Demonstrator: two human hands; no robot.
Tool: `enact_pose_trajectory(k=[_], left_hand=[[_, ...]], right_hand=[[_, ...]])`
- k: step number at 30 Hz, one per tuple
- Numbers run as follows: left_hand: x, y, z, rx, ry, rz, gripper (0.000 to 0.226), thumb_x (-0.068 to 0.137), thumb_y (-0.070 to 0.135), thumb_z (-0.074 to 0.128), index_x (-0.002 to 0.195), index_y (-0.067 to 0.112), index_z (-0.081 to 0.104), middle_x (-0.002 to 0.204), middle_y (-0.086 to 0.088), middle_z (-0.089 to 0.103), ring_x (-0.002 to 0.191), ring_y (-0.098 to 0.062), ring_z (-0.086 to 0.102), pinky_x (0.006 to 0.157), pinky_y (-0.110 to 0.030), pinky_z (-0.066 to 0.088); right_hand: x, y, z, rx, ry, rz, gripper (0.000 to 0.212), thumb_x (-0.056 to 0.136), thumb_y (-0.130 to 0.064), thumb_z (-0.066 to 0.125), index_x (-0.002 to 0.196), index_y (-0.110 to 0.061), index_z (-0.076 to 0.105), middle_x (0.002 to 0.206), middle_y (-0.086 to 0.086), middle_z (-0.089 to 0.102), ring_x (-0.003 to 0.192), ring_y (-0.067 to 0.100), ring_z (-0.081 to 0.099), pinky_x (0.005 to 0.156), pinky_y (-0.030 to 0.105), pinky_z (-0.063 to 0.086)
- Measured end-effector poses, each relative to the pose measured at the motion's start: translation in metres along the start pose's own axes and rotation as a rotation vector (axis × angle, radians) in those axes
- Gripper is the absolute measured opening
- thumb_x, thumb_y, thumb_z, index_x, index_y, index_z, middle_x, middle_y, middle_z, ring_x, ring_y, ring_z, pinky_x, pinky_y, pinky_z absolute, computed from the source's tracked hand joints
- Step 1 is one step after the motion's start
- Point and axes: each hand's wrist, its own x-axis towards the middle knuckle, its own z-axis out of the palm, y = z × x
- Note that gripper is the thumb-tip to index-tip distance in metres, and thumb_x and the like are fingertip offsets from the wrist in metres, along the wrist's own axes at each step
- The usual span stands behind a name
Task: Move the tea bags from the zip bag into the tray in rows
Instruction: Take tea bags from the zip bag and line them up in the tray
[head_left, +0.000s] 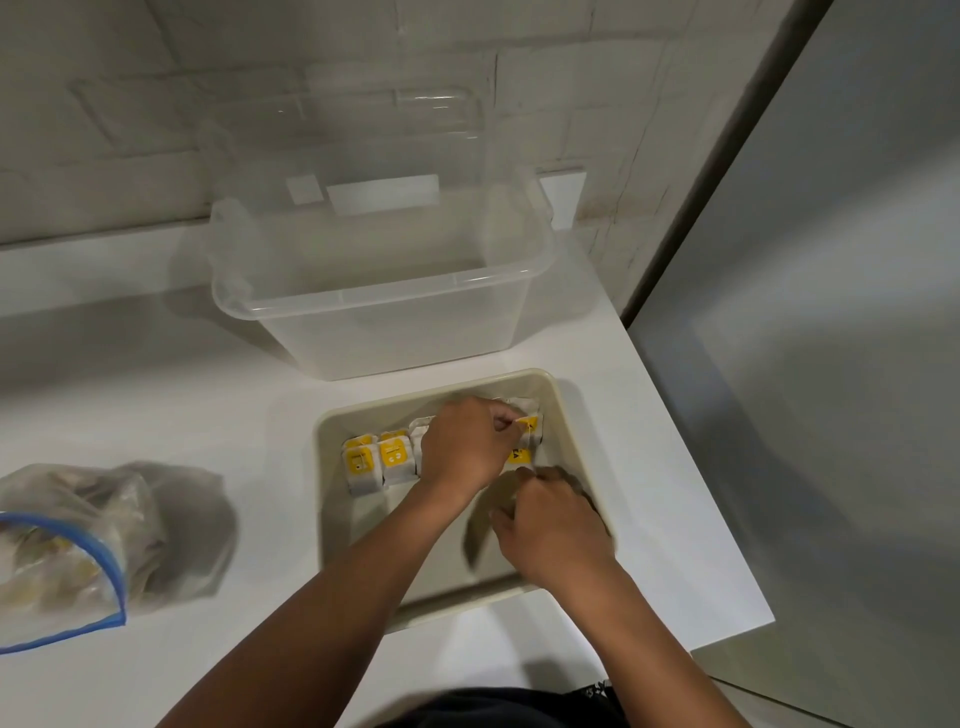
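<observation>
your left hand (464, 446) pinched a tea bag (529, 427) in the tray (332, 519); your right hand (551, 519) curled, seemingly pinching something small; zip bag (78, 545) lay apart.

Clear plastic bin (374, 312) on counter (156, 389)

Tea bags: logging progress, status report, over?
Both hands in tray: left hand pinching tea bag, right hand curled alongside. One row started. Zip bag unemptied. Nothing blocking.
</observation>
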Motion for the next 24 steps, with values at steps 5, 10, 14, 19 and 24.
enact_pose_trajectory(k=[5, 10, 14, 19, 24], left_hand=[[0.000, 0.003, 0.000, 0.216, 0.070, 0.016, 0.021, 0.090, 0.047, 0.060, 0.100, 0.037, 0.076, 0.091, 0.008, 0.075, 0.091, -0.018, 0.069, 0.066, -0.026, 0.046], [0.000, 0.004, -0.001, 0.440, 0.130, 0.068, 0.037, 0.092, 0.058, 0.051, 0.096, 0.029, 0.074, 0.087, 0.000, 0.073, 0.086, -0.023, 0.069, 0.066, -0.030, 0.045], [-0.002, 0.007, -0.006, 0.496, 0.131, 0.149, 0.033, 0.094, 0.052, 0.052, 0.101, 0.026, 0.071, 0.093, -0.003, 0.073, 0.089, -0.027, 0.069, 0.068, -0.032, 0.048], [-0.009, 0.008, -0.019, 0.366, 0.097, 0.197, 0.025, 0.094, 0.044, 0.052, 0.109, 0.031, 0.067, 0.098, 0.001, 0.075, 0.093, -0.027, 0.069, 0.077, -0.035, 0.054], [-0.030, -0.005, -0.035, 0.465, 0.058, 0.156, 0.022, 0.096, 0.037, 0.050, 0.108, 0.029, 0.066, 0.103, 0.002, 0.071, 0.096, -0.025, 0.067, 0.075, -0.033, 0.050]], right_hand=[[0.007, -0.005, -0.006, 0.038, 0.061, -0.014, 0.048, 0.098, -0.032, 0.048, 0.139, -0.008, 0.041, 0.134, 0.012, 0.054, 0.122, 0.033, 0.055, 0.094, 0.036, 0.047], [0.018, -0.009, -0.006, 0.048, 0.103, -0.003, 0.059, 0.097, -0.025, 0.047, 0.148, -0.003, 0.025, 0.130, 0.014, 0.059, 0.116, 0.034, 0.060, 0.088, 0.035, 0.048], [0.021, -0.010, -0.006, 0.062, 0.090, 0.001, 0.061, 0.096, -0.024, 0.047, 0.150, -0.005, 0.026, 0.128, 0.015, 0.060, 0.115, 0.034, 0.060, 0.087, 0.035, 0.048], [0.023, -0.011, -0.007, 0.053, 0.072, 0.015, 0.058, 0.098, -0.023, 0.046, 0.149, -0.006, 0.027, 0.130, 0.016, 0.056, 0.116, 0.033, 0.060, 0.088, 0.034, 0.048], [0.016, -0.010, -0.008, 0.035, 0.121, -0.020, 0.060, 0.096, -0.021, 0.048, 0.150, -0.010, 0.024, 0.138, 0.011, 0.041, 0.118, 0.031, 0.056, 0.092, 0.034, 0.046]])
